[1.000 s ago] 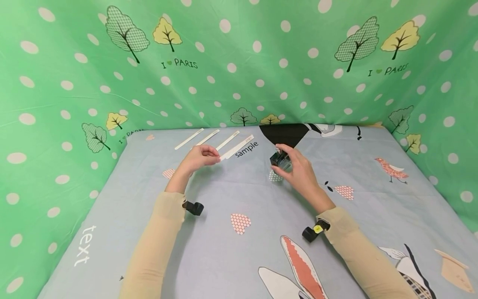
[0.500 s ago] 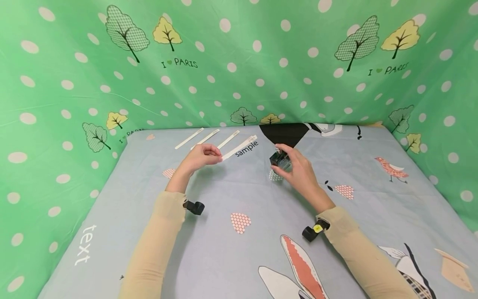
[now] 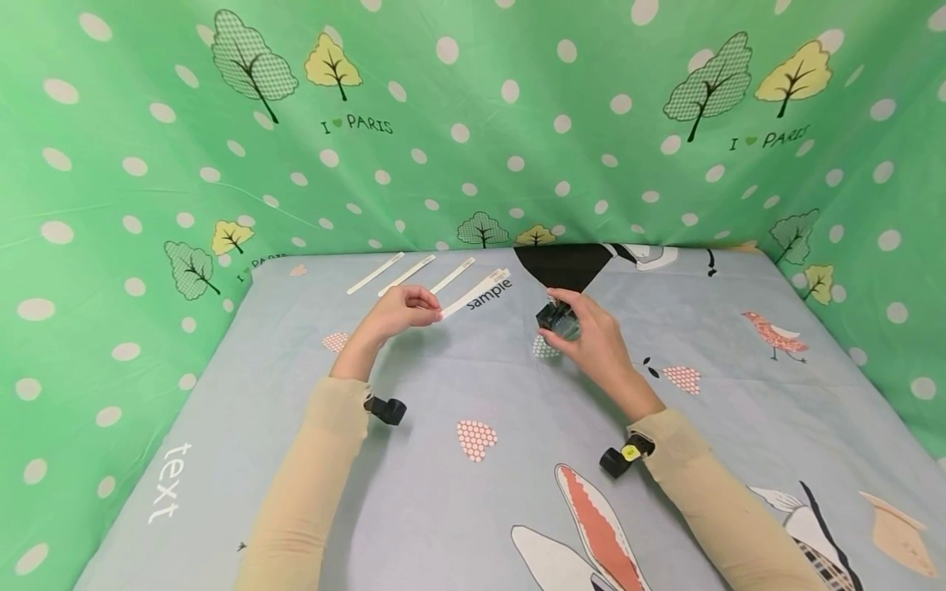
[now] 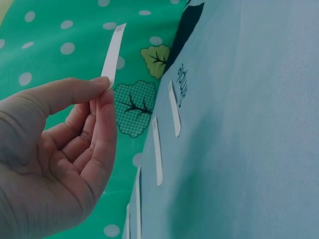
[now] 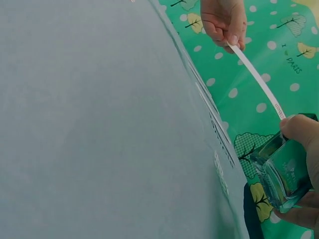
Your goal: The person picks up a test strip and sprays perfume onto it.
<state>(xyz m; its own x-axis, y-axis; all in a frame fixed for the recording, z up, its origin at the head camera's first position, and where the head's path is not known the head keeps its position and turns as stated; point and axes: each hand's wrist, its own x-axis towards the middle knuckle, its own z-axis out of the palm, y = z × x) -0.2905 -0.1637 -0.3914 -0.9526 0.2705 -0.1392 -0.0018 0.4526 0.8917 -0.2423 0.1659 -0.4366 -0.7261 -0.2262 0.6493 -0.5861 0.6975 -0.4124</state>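
Against a green polka-dot curtain [image 3: 414,74], a person in beige sleeves [image 3: 296,492] reaches both arms over a pale blue printed cloth [image 3: 436,509]. The right hand [image 3: 597,330] grips a dark glass bottle [image 3: 566,327] between thumb and fingers; across from it, the left hand [image 3: 402,310] pinches a slim white paper strip [image 4: 112,55] by one end, while four loose strips [image 4: 158,154] lie in a row on the cloth nearby. The held strip's long axis slants away and rightward, its free end seemingly closer to the right hand than the left, with the bottle to its right, slightly nearer the person, not touching
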